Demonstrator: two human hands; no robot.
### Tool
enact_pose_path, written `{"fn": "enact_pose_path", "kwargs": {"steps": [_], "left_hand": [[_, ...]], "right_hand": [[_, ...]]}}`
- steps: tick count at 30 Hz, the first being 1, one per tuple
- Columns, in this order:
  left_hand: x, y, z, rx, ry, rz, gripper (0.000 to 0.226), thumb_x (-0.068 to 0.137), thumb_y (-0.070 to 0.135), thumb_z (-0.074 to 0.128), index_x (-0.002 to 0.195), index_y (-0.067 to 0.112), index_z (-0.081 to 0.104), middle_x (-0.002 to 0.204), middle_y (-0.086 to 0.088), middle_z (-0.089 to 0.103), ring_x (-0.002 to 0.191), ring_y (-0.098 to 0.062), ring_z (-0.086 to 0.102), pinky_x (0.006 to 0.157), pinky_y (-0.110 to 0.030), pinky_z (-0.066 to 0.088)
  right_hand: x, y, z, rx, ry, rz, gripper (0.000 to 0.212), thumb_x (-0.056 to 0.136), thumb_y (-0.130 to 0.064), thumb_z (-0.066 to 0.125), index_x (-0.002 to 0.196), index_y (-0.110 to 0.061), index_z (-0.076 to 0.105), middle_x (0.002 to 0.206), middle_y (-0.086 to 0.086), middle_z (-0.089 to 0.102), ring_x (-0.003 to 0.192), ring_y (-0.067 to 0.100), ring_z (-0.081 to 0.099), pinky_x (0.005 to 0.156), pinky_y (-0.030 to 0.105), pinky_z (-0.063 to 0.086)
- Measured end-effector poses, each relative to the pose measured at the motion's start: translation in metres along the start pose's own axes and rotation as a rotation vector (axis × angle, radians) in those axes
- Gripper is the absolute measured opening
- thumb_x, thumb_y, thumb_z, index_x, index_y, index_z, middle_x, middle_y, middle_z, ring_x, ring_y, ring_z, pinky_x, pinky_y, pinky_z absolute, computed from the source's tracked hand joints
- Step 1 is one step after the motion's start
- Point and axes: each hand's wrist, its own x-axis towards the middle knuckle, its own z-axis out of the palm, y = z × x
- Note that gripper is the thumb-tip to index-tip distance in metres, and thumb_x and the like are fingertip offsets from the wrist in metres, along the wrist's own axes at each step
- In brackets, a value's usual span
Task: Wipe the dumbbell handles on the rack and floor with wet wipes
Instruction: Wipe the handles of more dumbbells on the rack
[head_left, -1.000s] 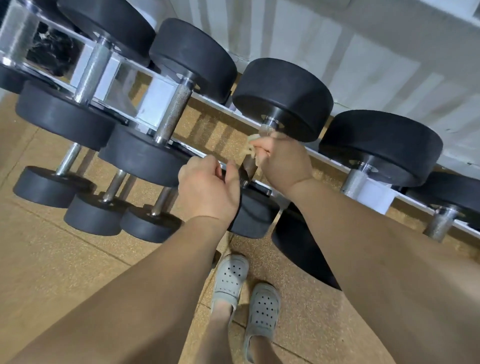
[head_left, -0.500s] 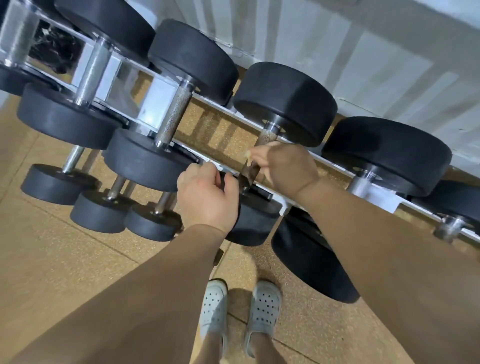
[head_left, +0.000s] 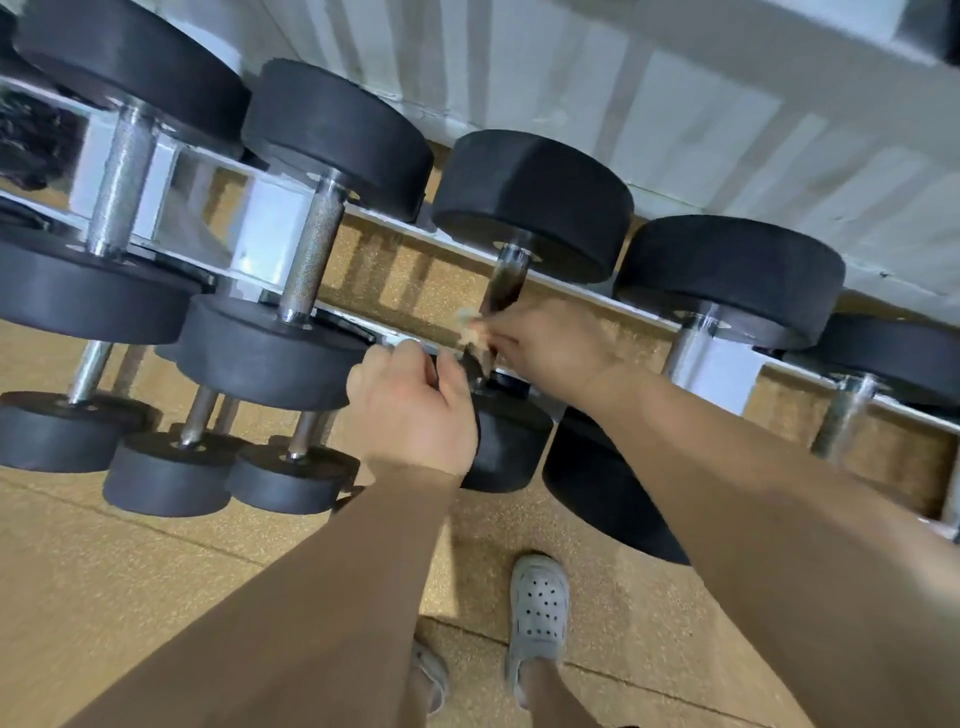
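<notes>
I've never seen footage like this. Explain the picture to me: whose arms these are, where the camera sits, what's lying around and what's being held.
There is no machine here. These are a person's two bare arms, filmed by one wide-angle camera worn on the head and looking down. That is why the person's own shoes show at the bottom.

Ahead is a rack loaded with black dumbbells. Some smaller dumbbells stand on the floor to the left.

The right hand pinches a crumpled wet wipe against the metal handle of one racked dumbbell.

The left hand is curled at the rack's front edge, beside that dumbbell's near end. Exactly what its grip closes on is hidden.
</notes>
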Motion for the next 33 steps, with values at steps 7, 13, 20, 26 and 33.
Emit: {"fn": "enact_pose_path", "kwargs": {"steps": [7,13,20,26,33], "left_hand": [[0.002,-0.001,0.001,-0.027,-0.024,0.000,0.035,0.094,0.034,0.042,0.064,0.016,0.036,0.076,-0.013,0.047,0.078,-0.036,0.048,0.066,-0.039,0.025],[0.000,-0.007,0.006,-0.097,0.038,0.060,0.032,0.093,0.031,0.046,0.067,0.016,0.034,0.076,-0.018,0.051,0.077,-0.039,0.049,0.066,-0.035,0.026],[0.002,-0.013,0.009,-0.352,0.088,-0.001,0.035,0.088,0.030,0.043,0.059,0.024,0.023,0.070,-0.007,0.041,0.077,-0.038,0.047,0.065,-0.044,0.037],[0.001,-0.013,0.006,-0.421,0.109,-0.050,0.040,0.095,0.025,0.047,0.059,0.018,0.031,0.069,-0.002,0.042,0.076,-0.029,0.041,0.066,-0.039,0.030],[0.000,-0.036,0.004,-0.208,0.070,0.388,0.032,0.089,0.039,0.059,0.068,0.025,0.038,0.073,0.003,0.046,0.077,-0.025,0.046,0.067,-0.038,0.039]], "right_hand": [[-0.028,-0.005,0.024,0.223,0.162,0.127,0.031,0.096,-0.019,0.065,0.124,-0.030,0.071,0.104,-0.002,0.077,0.093,0.020,0.070,0.082,0.034,0.054],[-0.019,0.004,0.012,0.174,0.100,0.100,0.028,0.096,-0.020,0.062,0.120,-0.031,0.073,0.111,-0.003,0.075,0.098,0.020,0.067,0.084,0.032,0.051],[-0.002,0.020,0.021,0.189,0.346,0.063,0.028,0.096,-0.016,0.060,0.118,-0.022,0.075,0.114,-0.002,0.071,0.104,0.015,0.064,0.095,0.025,0.048],[-0.004,0.016,0.023,0.248,0.192,0.036,0.025,0.098,-0.026,0.062,0.120,-0.031,0.073,0.103,-0.024,0.068,0.089,-0.008,0.056,0.081,0.005,0.036],[0.005,0.016,0.022,0.226,0.409,0.076,0.021,0.095,-0.031,0.066,0.114,-0.030,0.076,0.110,-0.009,0.073,0.098,0.006,0.062,0.092,0.021,0.045]]}}
